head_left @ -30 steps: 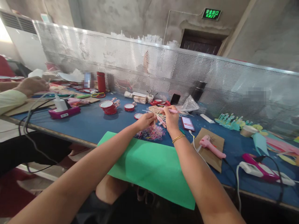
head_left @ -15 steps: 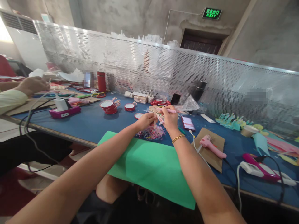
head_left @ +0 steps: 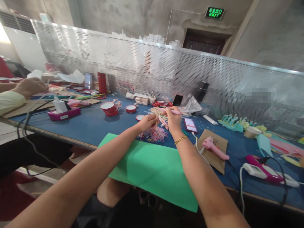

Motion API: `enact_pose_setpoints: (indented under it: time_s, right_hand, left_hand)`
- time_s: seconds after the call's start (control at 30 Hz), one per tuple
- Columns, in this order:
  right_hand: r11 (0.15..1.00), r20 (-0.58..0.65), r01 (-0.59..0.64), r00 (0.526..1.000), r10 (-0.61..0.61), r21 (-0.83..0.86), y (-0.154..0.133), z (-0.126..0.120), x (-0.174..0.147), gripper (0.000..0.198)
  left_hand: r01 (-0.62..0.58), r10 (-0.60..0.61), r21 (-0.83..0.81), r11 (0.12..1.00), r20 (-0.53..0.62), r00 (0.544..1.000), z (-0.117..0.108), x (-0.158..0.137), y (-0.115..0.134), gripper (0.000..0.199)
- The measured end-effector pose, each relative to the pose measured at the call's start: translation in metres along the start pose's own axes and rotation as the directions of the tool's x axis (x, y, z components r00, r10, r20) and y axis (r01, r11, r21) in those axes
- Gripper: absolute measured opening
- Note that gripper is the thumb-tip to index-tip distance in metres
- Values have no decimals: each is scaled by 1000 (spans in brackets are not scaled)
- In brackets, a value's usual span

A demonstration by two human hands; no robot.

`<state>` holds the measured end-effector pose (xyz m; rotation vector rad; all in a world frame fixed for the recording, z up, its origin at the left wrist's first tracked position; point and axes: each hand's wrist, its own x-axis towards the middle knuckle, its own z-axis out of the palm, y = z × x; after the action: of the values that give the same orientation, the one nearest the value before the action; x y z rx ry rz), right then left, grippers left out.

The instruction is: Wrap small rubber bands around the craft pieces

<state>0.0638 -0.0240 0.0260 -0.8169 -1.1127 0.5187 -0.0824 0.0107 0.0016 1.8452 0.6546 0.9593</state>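
Over the blue table, my left hand (head_left: 148,123) is closed, pinching a thin pale strip (head_left: 156,124) that stands roughly upright between thumb and fingers. My right hand (head_left: 174,121) grips a slim pink pen-like tool (head_left: 176,112), its tip pointing left toward the strip. Whether the tip touches the strip is too small to tell. Just below my hands lies a tangled heap of thin pink, blue and white strands (head_left: 154,135). Pale pink sticks (head_left: 164,123) rest between my hands. A green sheet (head_left: 152,167) hangs over the table's front edge beneath my forearms.
A pink glue gun (head_left: 215,148) lies on cardboard (head_left: 222,164) at right, near a phone (head_left: 190,125) and a magenta power strip (head_left: 266,169). Round red-rimmed tins (head_left: 109,109) stand left. Another person's hand (head_left: 32,87) works at far left. A perforated metal screen (head_left: 133,69) backs the table.
Both hands keep almost the same place and hold. The whole view has shifted very slightly.
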Motion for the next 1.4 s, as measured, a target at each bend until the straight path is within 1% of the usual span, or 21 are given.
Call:
enact_pose_setpoints:
  time_s: [0.17, 0.33, 0.5, 0.63, 0.8, 0.97, 1.1, 1.17, 1.27, 1.4]
  right_hand:
    - [999, 65, -22, 998, 19, 48, 3, 1, 0, 20]
    - [1000, 12, -9, 1000, 8, 8, 1, 0, 0, 19]
    - [1000, 54, -20, 998, 19, 20, 1, 1, 0, 19]
    - [1000, 5, -16, 1000, 16, 2, 1, 0, 0, 19]
    - [1000, 69, -18, 998, 17, 18, 4, 0, 1, 21]
    - [999, 27, -14, 1000, 15, -30, 2, 0, 1, 18]
    - [1000, 59, 0, 998, -1, 10, 1, 1, 0, 19]
    - [1000, 54, -7, 999, 6, 17, 1, 1, 0, 18]
    - [1000, 26, -21, 999, 21, 13, 0, 0, 0, 17]
    - [1000, 51, -23, 998, 22, 19, 0, 1, 0, 17]
  left_hand:
    - [7, -7, 15, 1000, 7, 1000, 0, 0, 0, 42]
    - [-2, 2, 7, 1000, 0, 1000, -1, 1, -1, 43]
    - [-13, 13, -4, 1000, 13, 1000, -1, 1, -2, 43]
    - [5, -5, -10, 1000, 1, 1000, 0, 1, -2, 43]
    - [8, -9, -14, 1000, -6, 1000, 0, 1, -2, 43]
    - [24, -24, -39, 999, -12, 1000, 1, 1, -1, 43]
    - [3, -3, -41, 999, -3, 1000, 1, 2, -2, 44]
    - [-2, 2, -45, 999, -3, 1000, 1, 2, -4, 46]
    - [17, -17, -55, 998, -6, 1000, 0, 3, -4, 47]
    - [25, -25, -51, 998, -3, 1000, 0, 2, -3, 47]
